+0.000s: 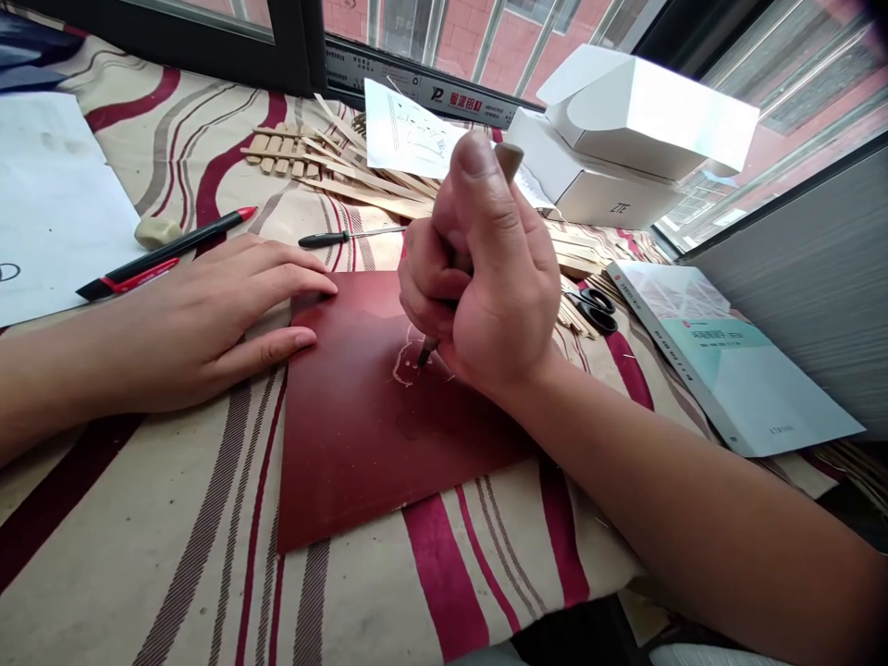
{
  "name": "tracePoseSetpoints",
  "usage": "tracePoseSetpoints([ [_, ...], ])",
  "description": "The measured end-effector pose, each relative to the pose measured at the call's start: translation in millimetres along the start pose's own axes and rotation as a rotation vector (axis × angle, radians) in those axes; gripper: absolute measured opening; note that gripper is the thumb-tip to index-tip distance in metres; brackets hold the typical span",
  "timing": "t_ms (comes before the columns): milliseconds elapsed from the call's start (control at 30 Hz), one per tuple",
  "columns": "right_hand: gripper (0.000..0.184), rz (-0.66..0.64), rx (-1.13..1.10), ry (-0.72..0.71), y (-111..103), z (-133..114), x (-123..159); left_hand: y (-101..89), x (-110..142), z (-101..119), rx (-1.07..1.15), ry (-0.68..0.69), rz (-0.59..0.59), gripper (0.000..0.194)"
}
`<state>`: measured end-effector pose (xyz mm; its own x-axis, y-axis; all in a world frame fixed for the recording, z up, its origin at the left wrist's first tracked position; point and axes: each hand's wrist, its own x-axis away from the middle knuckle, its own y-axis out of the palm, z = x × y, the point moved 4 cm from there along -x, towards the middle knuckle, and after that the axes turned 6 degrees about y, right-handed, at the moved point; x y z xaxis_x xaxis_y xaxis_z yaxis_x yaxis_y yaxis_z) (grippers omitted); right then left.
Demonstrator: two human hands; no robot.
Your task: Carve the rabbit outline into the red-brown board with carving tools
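A dark red flat sheet [347, 444], probably a linoleum block, lies on the striped cloth in front of me. Pale carved lines [400, 365] form a small rounded figure near its middle. My right hand [486, 268] is closed in a fist around a carving tool [510, 159]; its wooden handle end sticks out beside the thumb. The dark tip meets the sheet at the carved lines. My left hand [242, 314] lies with fingers stretched and apart, fingertips and thumb on the sheet's upper left edge.
Behind the sheet lie a black screwdriver [325, 240] and thin wooden strips [375, 185]. A black-and-red pen [173, 250] and an eraser-like lump [157, 232] rest by white paper [55, 203]. To the right are scissors [598, 310], a book [735, 361] and a white box [610, 185].
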<state>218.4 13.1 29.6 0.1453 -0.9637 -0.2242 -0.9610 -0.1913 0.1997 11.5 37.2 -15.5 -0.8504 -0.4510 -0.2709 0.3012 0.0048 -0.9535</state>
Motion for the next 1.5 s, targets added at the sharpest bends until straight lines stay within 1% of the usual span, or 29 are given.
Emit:
tracePoseSetpoints([
  [167, 0.067, -0.004, -0.08, 0.002, 5, -5, -3, -0.7, 0, 2, -0.01, 0.009, 0.009, 0.039],
  [300, 0.064, -0.009, -0.075, -0.018, 11, -5, -1, -1.2, -1, 1, -0.011, 0.018, 0.016, 0.038],
  [400, 0.056, -0.055, -0.09, -0.019, 14, -1, -2, -0.9, -1, 1, -0.001, 0.026, 0.033, 0.038],
  [467, 0.049, -0.091, -0.135, 0.021, 15, 6, -6, -0.1, 0, 1, 0.011, 0.024, 0.041, 0.038],
  [500, 0.049, -0.094, -0.156, 0.048, 14, 10, -9, 0.3, 0, 1, 0.015, 0.019, 0.041, 0.038],
  [533, 0.05, -0.082, -0.169, 0.077, 13, 14, -12, 0.7, 0, 1, 0.018, 0.016, 0.04, 0.038],
  [600, 0.055, -0.012, -0.174, 0.126, 9, 21, -17, 1.4, 1, 0, 0.02, 0.011, 0.033, 0.039],
  [700, 0.06, 0.114, -0.216, 0.131, 3, 25, -19, 1.6, 1, -1, 0.017, 0.01, 0.03, 0.041],
  [767, 0.058, 0.114, -0.262, 0.118, 1, 23, -16, 1.2, 0, -1, 0.013, 0.013, 0.032, 0.04],
  [867, 0.05, 0.001, -0.266, 0.14, 3, 14, -10, -0.1, -1, 1, 0.012, 0.019, 0.03, 0.038],
  [933, 0.051, -0.046, -0.28, 0.074, 2, 4, -4, -1.1, -1, 1, 0.015, 0.015, 0.026, 0.038],
  [1033, 0.055, -0.054, -0.284, -0.036, 1, -10, 3, -1.8, -1, 1, 0.013, 0.012, 0.022, 0.039],
  [1067, 0.057, -0.058, -0.27, -0.037, 1, -12, 4, -1.5, -1, 0, 0.012, 0.012, 0.017, 0.039],
  [1167, 0.063, -0.059, -0.22, 0.021, 5, -10, 4, -0.4, 0, -2, 0.01, 0.005, 0.012, 0.04],
  [1233, 0.064, -0.04, -0.212, 0.042, 5, -7, 3, 0.2, 1, -4, 0.014, 0.0, 0.012, 0.04],
  [1400, 0.06, -0.046, -0.206, 0.042, 4, -6, 1, 0.1, 1, -3, 0.024, -0.001, 0.013, 0.042],
  [1500, 0.063, -0.027, -0.171, 0.08, 5, -7, 1, -0.2, 0, -2, 0.02, 0.01, 0.019, 0.041],
])
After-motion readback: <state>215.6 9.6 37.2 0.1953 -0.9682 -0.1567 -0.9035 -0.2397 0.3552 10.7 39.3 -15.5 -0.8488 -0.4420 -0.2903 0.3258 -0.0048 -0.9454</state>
